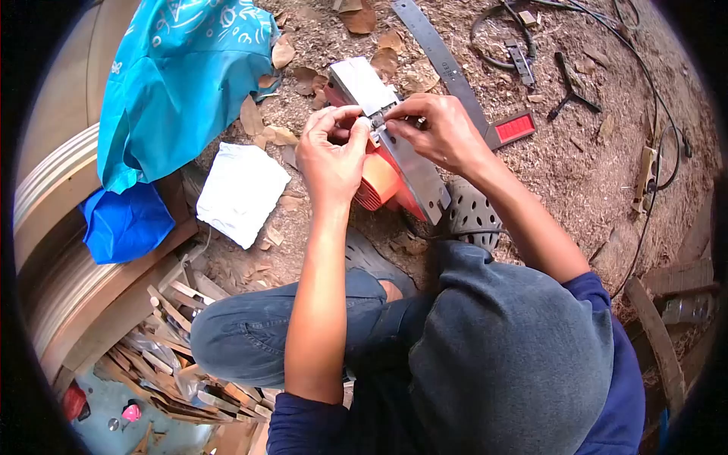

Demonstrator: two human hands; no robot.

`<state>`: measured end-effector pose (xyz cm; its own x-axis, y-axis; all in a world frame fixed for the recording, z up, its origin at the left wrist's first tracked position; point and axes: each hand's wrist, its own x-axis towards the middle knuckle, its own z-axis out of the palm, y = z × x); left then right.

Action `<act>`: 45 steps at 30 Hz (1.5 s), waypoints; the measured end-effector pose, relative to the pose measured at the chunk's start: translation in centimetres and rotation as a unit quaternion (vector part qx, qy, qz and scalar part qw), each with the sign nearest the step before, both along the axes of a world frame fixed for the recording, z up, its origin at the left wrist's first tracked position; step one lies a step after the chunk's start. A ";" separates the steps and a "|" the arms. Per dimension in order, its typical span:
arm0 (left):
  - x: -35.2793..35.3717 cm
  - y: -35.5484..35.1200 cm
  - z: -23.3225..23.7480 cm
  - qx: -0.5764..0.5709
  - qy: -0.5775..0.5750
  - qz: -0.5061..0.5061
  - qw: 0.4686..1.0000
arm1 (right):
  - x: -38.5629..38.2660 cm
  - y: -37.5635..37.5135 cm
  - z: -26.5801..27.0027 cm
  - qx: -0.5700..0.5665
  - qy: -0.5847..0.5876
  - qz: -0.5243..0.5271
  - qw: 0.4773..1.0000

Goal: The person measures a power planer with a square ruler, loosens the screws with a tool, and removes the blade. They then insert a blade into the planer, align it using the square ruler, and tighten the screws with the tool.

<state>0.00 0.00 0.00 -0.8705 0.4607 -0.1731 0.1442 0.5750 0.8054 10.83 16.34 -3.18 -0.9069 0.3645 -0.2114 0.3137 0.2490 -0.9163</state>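
An electric hand planer (415, 176) with an orange-red body lies sole-up on the ground in front of my feet, its flat metal plates facing me. My left hand (332, 152) is at the planer's middle gap, thumb and fingertips pinched together beside the cutter area. From the other side my right hand (436, 130) reaches the same gap, thumb and forefinger closed at small metal parts there. What either hand's fingertips grip is too small and partly hidden by the fingers. Both hands are close together, nearly touching.
Sawdust and dry leaves cover the ground. Around the planer lie a steel square (444, 64) with a red handle, a black three-armed wrench (570, 92), a black cable (656, 98), a white cloth (243, 193) and a teal cloth (182, 83). Wood offcuts (163, 356) are piled lower left.
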 end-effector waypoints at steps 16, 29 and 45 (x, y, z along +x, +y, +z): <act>-0.4 -0.2 0.1 -0.030 -0.033 0.005 0.999 | -2.6 2.5 -1.2 0.013 0.041 0.128 0.991; 2.8 0.0 -0.5 -0.051 0.117 0.008 0.992 | -2.2 1.8 -2.8 0.018 0.117 0.100 0.988; 2.6 0.0 -0.6 -0.051 0.073 -0.009 0.996 | -1.9 0.5 -2.2 0.043 0.092 0.066 0.993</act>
